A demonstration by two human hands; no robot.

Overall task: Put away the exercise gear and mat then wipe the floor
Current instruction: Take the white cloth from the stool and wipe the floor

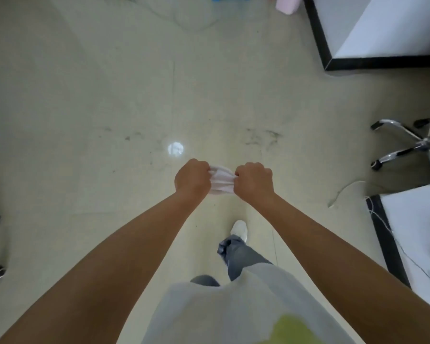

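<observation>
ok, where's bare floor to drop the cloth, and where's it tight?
Both hands, left hand and right hand, grip the white cloth. Bare floor: the wide stretch ahead and to the left. Crowded right: chair base, cable, black-edged white furniture. Pink and blue items sit at the far edge.

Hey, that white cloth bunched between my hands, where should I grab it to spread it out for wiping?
Both the left hand and right hand grip the white cloth at its ends. Probably pinch its loose upper edge from above; the middle is gathered into folds.
</observation>
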